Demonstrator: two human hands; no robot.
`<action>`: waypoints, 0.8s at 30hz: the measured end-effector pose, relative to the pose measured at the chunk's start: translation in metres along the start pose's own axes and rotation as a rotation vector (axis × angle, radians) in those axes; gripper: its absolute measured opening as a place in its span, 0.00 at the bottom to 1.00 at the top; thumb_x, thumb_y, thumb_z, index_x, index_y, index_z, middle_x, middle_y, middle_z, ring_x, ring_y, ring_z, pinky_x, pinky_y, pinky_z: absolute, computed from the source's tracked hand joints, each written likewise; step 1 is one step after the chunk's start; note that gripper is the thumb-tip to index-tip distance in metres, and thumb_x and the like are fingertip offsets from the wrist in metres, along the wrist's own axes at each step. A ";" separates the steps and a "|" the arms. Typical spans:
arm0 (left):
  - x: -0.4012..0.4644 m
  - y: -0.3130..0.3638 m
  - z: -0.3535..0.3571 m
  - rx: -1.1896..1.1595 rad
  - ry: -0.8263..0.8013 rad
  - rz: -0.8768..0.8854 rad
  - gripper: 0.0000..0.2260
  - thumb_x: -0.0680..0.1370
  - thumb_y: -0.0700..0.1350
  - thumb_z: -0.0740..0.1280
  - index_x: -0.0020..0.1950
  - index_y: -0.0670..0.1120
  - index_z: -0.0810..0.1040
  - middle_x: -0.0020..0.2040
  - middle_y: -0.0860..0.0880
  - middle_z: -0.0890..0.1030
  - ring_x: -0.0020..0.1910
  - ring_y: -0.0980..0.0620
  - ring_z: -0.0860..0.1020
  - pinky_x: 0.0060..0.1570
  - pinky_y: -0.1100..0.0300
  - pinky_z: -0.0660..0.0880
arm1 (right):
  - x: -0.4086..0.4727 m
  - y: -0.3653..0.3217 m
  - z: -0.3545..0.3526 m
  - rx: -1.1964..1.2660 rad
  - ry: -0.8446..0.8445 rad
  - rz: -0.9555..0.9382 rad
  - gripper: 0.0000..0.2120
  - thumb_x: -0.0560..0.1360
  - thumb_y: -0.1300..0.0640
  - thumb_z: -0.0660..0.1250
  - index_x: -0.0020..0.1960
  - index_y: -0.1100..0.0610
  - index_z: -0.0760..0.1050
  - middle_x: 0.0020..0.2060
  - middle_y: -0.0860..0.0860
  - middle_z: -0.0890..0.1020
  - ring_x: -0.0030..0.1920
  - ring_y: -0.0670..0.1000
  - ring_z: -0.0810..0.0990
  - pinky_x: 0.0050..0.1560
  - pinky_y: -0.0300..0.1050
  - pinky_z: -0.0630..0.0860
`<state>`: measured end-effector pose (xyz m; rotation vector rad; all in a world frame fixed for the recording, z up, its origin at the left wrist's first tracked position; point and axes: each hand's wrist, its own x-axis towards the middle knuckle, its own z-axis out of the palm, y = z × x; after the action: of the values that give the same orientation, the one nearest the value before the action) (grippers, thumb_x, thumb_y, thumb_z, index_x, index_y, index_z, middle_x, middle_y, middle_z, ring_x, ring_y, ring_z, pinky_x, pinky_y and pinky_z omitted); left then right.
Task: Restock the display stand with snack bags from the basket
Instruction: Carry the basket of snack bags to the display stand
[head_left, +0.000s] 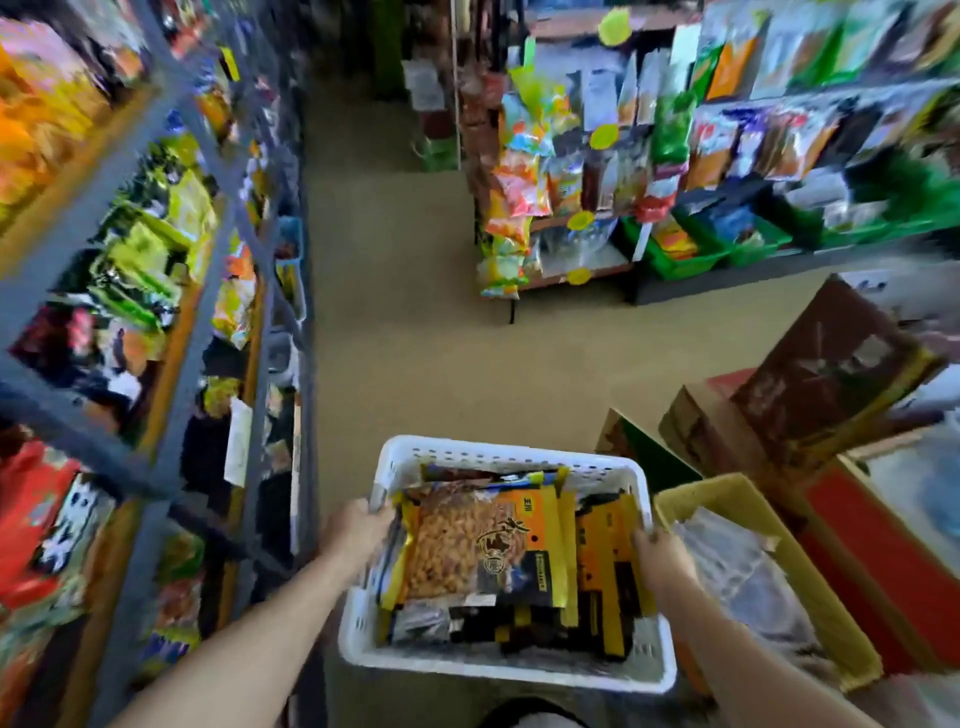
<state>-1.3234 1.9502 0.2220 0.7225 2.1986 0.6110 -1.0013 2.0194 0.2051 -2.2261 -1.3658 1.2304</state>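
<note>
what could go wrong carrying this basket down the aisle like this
The white basket is packed with snack bags up to its rim, so a tilt might spill the top ones. The left hand and right hand grip only the side rims, and a slip could drop it. Cardboard boxes crowd the floor on the right, so the basket might snag or the person could trip.

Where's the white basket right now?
In the head view, the white basket sits bottom center, gripped at its sides by the left hand and right hand, with a yellow cardboard box on its right.
</note>
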 end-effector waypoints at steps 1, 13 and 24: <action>0.030 0.020 0.004 0.042 -0.026 0.013 0.16 0.78 0.51 0.62 0.33 0.45 0.68 0.23 0.49 0.69 0.20 0.50 0.67 0.23 0.63 0.61 | 0.030 -0.019 0.001 -0.003 -0.006 0.007 0.08 0.79 0.56 0.56 0.47 0.60 0.70 0.32 0.51 0.71 0.31 0.49 0.69 0.39 0.43 0.67; 0.331 0.312 0.054 0.068 -0.199 0.141 0.16 0.77 0.48 0.61 0.31 0.44 0.68 0.16 0.49 0.68 0.13 0.52 0.66 0.25 0.62 0.66 | 0.317 -0.237 -0.058 0.025 0.172 0.104 0.14 0.79 0.53 0.56 0.47 0.63 0.73 0.31 0.54 0.73 0.30 0.51 0.71 0.27 0.41 0.62; 0.558 0.609 0.184 0.386 -0.394 0.376 0.15 0.75 0.46 0.63 0.31 0.42 0.70 0.25 0.43 0.71 0.25 0.44 0.72 0.31 0.58 0.67 | 0.509 -0.327 -0.109 0.311 0.332 0.446 0.14 0.79 0.54 0.56 0.40 0.61 0.71 0.28 0.52 0.72 0.29 0.51 0.69 0.27 0.42 0.62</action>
<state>-1.3177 2.7964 0.2059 1.3538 1.8364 0.1905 -1.0145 2.6338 0.1960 -2.4288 -0.5323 1.0401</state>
